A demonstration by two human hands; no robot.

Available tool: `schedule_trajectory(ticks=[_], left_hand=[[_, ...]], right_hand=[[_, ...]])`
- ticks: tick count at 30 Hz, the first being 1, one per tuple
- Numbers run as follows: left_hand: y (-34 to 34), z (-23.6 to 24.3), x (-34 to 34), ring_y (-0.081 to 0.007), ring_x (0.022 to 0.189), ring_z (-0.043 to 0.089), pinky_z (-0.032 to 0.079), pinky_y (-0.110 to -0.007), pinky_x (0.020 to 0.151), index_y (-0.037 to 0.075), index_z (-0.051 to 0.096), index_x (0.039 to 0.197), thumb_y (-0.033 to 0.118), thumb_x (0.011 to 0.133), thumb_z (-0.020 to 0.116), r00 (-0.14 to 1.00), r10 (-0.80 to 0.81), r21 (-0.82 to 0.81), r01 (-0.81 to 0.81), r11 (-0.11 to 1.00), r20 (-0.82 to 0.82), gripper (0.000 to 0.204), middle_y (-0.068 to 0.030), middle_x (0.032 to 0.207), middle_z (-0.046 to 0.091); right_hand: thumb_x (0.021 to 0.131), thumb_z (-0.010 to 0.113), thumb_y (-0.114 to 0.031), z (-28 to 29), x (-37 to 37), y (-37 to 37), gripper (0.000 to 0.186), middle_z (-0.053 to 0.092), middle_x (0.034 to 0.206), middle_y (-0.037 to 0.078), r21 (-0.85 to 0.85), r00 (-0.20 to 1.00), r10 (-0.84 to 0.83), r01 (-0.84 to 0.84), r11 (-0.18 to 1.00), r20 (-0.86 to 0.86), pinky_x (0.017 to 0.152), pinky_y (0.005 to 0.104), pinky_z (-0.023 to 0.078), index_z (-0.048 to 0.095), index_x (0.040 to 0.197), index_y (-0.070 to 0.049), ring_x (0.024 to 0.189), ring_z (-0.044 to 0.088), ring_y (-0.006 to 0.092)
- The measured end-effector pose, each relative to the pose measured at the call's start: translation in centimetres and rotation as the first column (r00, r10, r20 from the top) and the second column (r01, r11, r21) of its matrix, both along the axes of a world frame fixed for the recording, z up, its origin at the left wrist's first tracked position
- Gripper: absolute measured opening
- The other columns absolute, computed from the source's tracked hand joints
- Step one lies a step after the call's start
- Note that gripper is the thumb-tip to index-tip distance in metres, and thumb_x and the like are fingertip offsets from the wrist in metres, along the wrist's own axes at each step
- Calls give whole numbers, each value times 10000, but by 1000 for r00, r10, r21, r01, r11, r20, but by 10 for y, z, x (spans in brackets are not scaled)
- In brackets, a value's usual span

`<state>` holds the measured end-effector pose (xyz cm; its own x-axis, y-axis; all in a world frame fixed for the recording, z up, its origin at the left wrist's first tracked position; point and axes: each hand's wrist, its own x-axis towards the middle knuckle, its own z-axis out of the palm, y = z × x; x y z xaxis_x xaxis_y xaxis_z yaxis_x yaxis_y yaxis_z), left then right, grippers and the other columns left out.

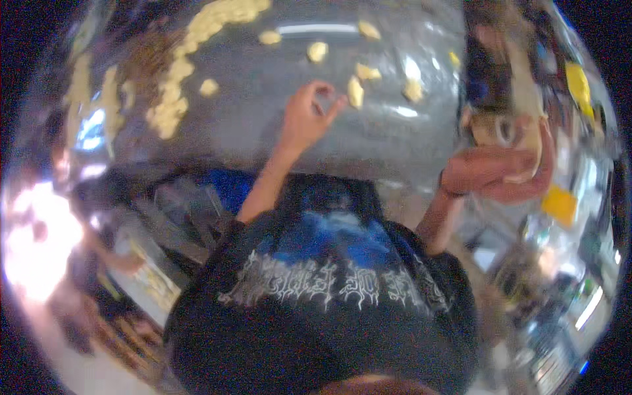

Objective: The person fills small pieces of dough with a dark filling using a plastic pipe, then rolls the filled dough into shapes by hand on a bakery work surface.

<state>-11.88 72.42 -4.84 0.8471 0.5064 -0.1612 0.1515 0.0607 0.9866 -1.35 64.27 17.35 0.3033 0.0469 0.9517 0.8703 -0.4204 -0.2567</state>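
Over the grey tabletop, my left hand has its thumb and index finger curved into a loose ring with a gap at the tips. Nothing shows between them. Right beside those fingertips lies a pale yellow, dough-like piece; whether they touch it is unclear. A second piece sits just beyond. My right hand is off the table's right edge, smeared by motion, next to a tan container-like thing. Its fingers are too blurred to show whether it holds anything.
A long band of similar yellow pieces curves along the table's far left. Loose pieces lie apart, including one at the far middle and one at right. A yellow-orange square and blurred clutter stand at the right.
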Motion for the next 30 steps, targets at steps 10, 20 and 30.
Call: schedule_trajectory(ticks=[10,20,30], left_hand=[[463,-165,-327,-233,774,686,538,-347,741,94,688,967,223,848,682,725,598,353,-490,797,-342,176,-102,905,710],[175,127,-217,-368,1127,570,455,-474,944,39,530,1279,257,720,770,665,706,834,-228,503,-244,646,-198,1193,604],[-334,353,-18,-345,1026,619,492,-443,876,63,657,953,313,687,767,755,258,650,277,708,-603,381,-152,1068,665]], right_hand=[[862,700,-195,-278,-193,339,672,562,1284,227,-599,850,-211,-144,788,-482,1048,431,380,386,1386,84,1184,535,360],[832,639,-89,-73,-140,171,368,587,1105,184,-408,465,440,-885,222,-768,831,451,502,563,1187,-25,1033,592,346],[762,648,-73,120,50,-321,267,611,944,121,-542,471,419,-838,-62,-776,732,421,547,591,1023,-66,852,629,361]])
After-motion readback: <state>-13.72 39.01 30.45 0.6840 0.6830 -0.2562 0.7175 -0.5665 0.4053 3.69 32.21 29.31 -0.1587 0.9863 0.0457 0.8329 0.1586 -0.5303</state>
